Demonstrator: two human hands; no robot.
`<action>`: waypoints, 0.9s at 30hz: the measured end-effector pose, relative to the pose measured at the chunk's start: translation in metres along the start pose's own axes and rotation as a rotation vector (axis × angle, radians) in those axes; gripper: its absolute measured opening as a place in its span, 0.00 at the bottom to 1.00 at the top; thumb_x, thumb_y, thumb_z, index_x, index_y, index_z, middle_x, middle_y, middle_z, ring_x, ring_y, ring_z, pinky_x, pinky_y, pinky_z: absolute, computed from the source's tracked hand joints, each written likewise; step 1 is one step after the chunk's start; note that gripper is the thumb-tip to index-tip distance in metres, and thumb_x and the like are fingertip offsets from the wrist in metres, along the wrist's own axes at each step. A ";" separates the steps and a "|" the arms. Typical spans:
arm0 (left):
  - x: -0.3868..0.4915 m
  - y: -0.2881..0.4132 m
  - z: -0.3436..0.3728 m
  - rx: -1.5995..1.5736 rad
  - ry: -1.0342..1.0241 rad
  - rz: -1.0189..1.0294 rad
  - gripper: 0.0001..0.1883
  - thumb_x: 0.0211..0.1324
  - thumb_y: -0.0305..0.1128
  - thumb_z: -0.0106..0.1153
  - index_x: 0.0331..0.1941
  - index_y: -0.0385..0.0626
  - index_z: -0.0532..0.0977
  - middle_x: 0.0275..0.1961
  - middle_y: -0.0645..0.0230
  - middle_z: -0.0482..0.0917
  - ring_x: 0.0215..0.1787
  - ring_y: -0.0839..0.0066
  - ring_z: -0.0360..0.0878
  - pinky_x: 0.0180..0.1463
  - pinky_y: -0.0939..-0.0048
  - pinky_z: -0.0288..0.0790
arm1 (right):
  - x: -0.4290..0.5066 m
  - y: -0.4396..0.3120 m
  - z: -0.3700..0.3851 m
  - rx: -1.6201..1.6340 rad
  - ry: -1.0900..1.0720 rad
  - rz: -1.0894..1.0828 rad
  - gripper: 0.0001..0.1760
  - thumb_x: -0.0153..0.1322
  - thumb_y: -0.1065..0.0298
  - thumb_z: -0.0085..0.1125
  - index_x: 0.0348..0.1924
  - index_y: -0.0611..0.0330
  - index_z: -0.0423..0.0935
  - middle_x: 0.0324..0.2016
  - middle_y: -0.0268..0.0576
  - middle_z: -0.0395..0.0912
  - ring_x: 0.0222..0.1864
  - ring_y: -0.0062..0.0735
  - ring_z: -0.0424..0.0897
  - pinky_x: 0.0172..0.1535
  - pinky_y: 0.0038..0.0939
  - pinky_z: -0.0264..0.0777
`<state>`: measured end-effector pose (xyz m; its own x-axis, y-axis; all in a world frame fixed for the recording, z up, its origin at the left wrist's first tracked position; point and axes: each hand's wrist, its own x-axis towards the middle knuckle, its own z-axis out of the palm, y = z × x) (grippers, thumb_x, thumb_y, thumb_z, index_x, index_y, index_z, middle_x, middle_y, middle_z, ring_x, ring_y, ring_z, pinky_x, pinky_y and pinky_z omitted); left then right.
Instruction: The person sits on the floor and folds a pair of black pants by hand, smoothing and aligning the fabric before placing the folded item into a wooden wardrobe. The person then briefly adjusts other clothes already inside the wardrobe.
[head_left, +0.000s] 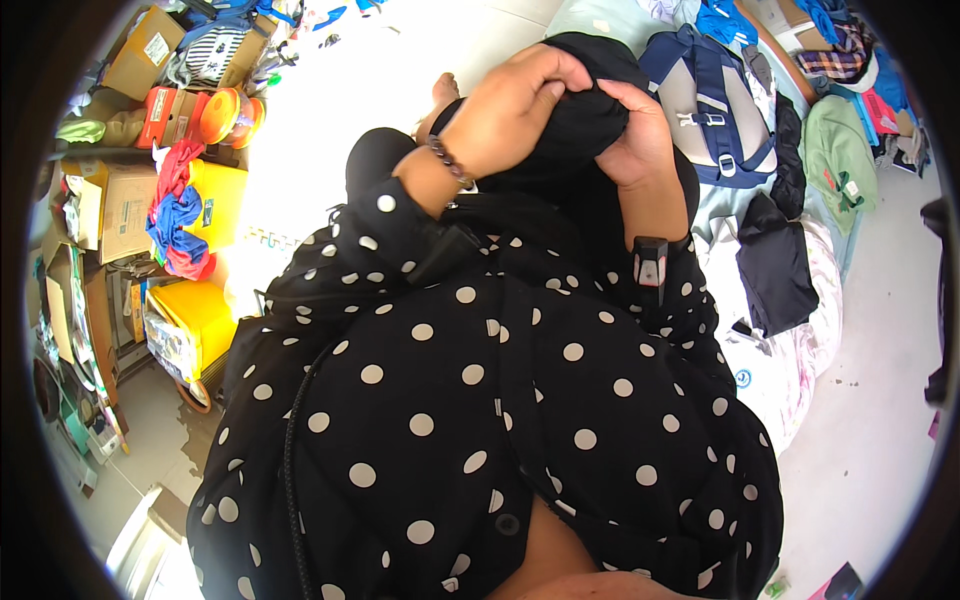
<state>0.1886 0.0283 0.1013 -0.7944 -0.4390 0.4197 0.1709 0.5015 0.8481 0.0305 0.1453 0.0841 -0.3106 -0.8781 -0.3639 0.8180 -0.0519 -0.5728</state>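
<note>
A black cloth (581, 139), perhaps a garment, is bunched over my lap between both hands. My left hand (514, 105), with a dark bead bracelet (448, 161) at its wrist, pinches the upper part of the cloth between thumb and fingers. Close beside it, my right hand (637, 139) grips the cloth's right side, its thumb on the near face. Folds hide some of the right fingertips. A small black device (649, 270) is strapped at the right wrist.
To the right, a navy and grey backpack (716, 112) lies near a folded black cloth (776, 270) and a green cloth item (840, 161). Yellow bins (225, 202), cardboard boxes (131, 210) and a lidded jar (232, 118) crowd the left. My bare foot (445, 88) shows ahead.
</note>
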 end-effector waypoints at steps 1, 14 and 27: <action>-0.004 0.000 0.006 0.094 0.064 0.010 0.07 0.69 0.21 0.53 0.47 0.41 0.77 0.43 0.65 0.83 0.47 0.68 0.84 0.57 0.65 0.74 | 0.000 0.003 0.001 -0.032 0.065 -0.037 0.13 0.69 0.72 0.65 0.46 0.66 0.84 0.42 0.43 0.87 0.45 0.37 0.87 0.53 0.33 0.79; -0.029 -0.048 -0.021 -0.402 -0.058 -0.497 0.17 0.69 0.33 0.54 0.59 0.43 0.75 0.58 0.61 0.80 0.56 0.62 0.81 0.55 0.59 0.77 | -0.024 0.028 0.068 -1.274 -0.337 -0.425 0.24 0.66 0.65 0.71 0.48 0.72 0.74 0.36 0.53 0.83 0.37 0.40 0.85 0.43 0.36 0.77; -0.026 -0.055 -0.005 -1.278 0.187 -0.492 0.19 0.75 0.37 0.51 0.63 0.38 0.72 0.64 0.58 0.79 0.65 0.62 0.77 0.71 0.59 0.71 | -0.006 0.050 0.050 -1.448 0.243 -1.148 0.28 0.55 0.66 0.75 0.47 0.62 0.76 0.45 0.47 0.74 0.52 0.56 0.72 0.57 0.45 0.69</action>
<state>0.2032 0.0084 0.0452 -0.8566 -0.5130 -0.0564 0.3892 -0.7139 0.5822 0.0975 0.1243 0.0948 -0.5030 -0.6264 0.5955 -0.7711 0.0139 -0.6366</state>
